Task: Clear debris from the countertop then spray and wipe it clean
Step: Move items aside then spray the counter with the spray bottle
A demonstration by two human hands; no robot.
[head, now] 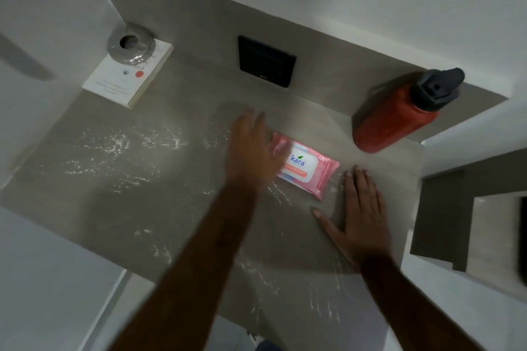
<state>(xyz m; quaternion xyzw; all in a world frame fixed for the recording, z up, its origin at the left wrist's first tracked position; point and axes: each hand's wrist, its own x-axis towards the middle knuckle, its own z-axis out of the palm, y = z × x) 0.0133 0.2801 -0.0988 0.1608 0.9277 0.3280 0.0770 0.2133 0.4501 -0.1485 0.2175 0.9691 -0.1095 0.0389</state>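
Observation:
A grey countertop (119,202) carries scattered white specks and streaks across its left and front parts. In the middle lies a pink pack of wet wipes (306,167). My left hand (252,148), blurred, hovers with fingers spread over the pack's left end and holds nothing. To the right of the pack my right hand (360,214) lies flat and open, palm down on the counter. The pack's left end is partly hidden by my left hand.
A red bottle with a dark cap (399,114) stands at the back right. A white book (128,74) with a roll of silver tape (131,43) on it sits at the back left. A black wall plate (266,61) is behind. White walls surround the counter.

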